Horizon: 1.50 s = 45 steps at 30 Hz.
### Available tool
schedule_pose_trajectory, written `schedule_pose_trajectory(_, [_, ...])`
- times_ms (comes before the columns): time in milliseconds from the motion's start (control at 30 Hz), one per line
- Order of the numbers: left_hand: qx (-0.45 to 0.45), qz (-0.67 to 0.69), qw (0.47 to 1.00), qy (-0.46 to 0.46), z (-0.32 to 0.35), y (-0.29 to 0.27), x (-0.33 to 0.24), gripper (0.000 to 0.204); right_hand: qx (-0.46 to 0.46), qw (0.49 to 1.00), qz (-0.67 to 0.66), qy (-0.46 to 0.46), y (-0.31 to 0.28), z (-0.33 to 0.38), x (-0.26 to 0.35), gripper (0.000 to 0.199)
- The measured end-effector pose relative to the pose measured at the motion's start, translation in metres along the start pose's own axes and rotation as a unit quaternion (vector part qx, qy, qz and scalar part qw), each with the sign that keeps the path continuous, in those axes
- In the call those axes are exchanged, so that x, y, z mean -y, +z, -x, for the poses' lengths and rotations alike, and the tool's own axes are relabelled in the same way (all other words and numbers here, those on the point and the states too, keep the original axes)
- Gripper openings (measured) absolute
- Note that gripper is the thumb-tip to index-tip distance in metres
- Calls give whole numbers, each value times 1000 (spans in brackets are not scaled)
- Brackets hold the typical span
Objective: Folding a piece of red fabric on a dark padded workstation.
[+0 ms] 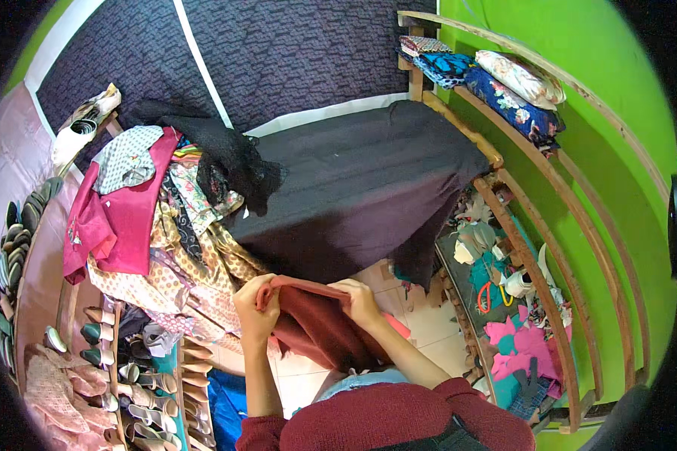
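A rust-brown cloth [312, 327] hangs in front of me, its top edge folded over and stretched between my two hands. My left hand [257, 304] is closed round the rolled left end of that edge. At the other end, my right hand [359, 301] grips the cloth with bent fingers. Just beyond my hands stands a table under a dark cloth cover [353, 180]. Patterned yellowish fabric [180, 278] drapes down close to my left hand. The lower part of the brown cloth falls toward my body.
Magenta fabric [132, 233] and black lacy cloth [237, 154] lie heaped on the table's left end. Racks of shoes [150, 383] line the left side. On the right, a wooden rail shelf [534, 278] bears folded fabrics [504, 101], with pink scraps [519, 349] below.
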State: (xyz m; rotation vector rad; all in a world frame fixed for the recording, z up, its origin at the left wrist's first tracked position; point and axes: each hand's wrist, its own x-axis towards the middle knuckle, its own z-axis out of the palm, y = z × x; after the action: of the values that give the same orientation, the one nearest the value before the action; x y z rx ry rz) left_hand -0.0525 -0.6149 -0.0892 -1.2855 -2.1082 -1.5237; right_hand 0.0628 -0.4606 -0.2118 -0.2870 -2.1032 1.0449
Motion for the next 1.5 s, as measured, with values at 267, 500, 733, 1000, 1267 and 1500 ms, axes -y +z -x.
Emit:
schedule_pose_trajectory(267, [-129,-54,983,115,-20,-25,-8,11,-170,970,139,107,-34,34,-51,31])
schedule_pose_trajectory(500, [-278,-42,958,49,-22,-83,17,10,-200,937,268,104,-67,44,-101,32])
schedule_pose_trajectory(733, [-556,110,823,34,-27,-127,10,10,-192,899,345,187,-82,42,-144,27])
schedule_pose_trajectory(1000, [-592,-79,800,-47,-27,-211,21,19,-268,915,275,124,-117,-21,-146,24])
schedule_pose_trajectory(1267, [-572,-159,803,-49,34,-266,93,20,-424,882,206,-8,-162,-74,-73,35])
schedule_pose_trajectory(1500, [-612,30,789,47,50,-263,109,19,-499,845,179,69,-164,-45,-130,29])
